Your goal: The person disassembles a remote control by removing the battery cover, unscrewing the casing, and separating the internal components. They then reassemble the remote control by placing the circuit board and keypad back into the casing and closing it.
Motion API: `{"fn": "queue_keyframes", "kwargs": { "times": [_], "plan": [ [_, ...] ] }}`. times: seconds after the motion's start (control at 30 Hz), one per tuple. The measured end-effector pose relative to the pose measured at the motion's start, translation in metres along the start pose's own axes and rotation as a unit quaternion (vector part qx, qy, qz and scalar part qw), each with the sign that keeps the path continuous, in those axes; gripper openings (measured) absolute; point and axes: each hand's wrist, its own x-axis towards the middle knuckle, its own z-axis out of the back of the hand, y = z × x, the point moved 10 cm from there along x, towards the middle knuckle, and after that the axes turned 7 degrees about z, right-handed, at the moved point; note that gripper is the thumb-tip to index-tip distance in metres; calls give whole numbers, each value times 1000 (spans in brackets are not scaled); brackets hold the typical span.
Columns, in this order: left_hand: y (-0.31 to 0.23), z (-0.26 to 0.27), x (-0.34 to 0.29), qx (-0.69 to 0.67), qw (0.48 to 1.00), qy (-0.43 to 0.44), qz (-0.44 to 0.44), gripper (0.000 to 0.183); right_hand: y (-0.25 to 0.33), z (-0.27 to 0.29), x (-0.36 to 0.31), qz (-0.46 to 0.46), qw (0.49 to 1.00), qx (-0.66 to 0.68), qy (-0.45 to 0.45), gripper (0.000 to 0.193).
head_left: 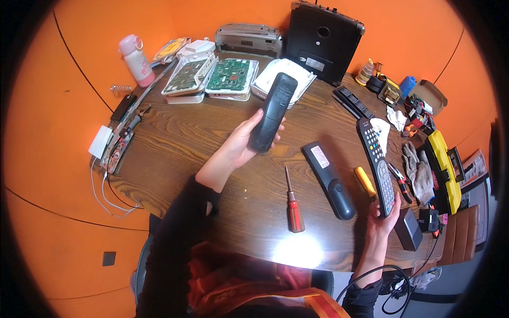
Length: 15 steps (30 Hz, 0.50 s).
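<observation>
My left hand (248, 139) is closed around a black remote control (274, 108), held up over the table with its back and battery cover facing me. In my right hand (383, 222) is a second, longer black remote control (377, 164), gripped at its lower end, its many buttons showing. Between the hands a third remote control (330, 180) lies face down on the table, with a pale label on its back. A screwdriver (294, 209) with a red handle rests to the left of it. A yellow handle (365, 181) lies partly hidden behind the right-hand remote.
Opened white casings with green circuit boards (231, 76) stand at the back, near a pink bottle (136, 61) and a black speaker box (323, 42). Pliers (400, 180), gloves (421, 175), a yellow toolbox part (444, 172) and a dark box (408, 229) crowd the right side.
</observation>
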Motion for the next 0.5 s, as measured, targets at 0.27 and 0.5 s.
{"fn": "queue_keyframes", "kwargs": {
  "times": [0.27, 0.5],
  "plan": [
    [-42, 23, -17, 519, 801, -247, -168, 38, -1, 5, -3, -2, 998, -25, -57, 31],
    [-40, 19, -19, 737, 594, -283, -155, 45, 11, 5, -5, 42, 996, -13, -82, 30]
  ]
}}
